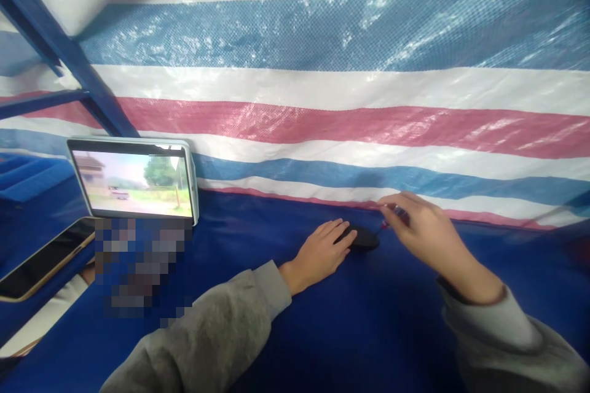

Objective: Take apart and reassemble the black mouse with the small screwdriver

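Observation:
On the dark blue tabletop lies a black, rounded object (pixel 367 237) that looks like a computer mouse. My left hand (pixel 318 252) grips its left end, fingers over the top and edge. Just to the right, my right hand (pixel 424 230) is closed around a small screwdriver (pixel 385 224) with a partly red, see-through handle. Its thin shaft slants down and left to the right end of the black object. Whether the tip sits in a screw is too small to make out. My fingers hide most of the handle.
A tablet (pixel 133 181) playing a video stands at the left. Beside it lie a phone (pixel 46 258) and a blue plastic bin (pixel 37 178). A pixelated patch covers part of the table. Behind hangs a striped tarp (pixel 322 89), with a blue metal frame (pixel 69 67) at left.

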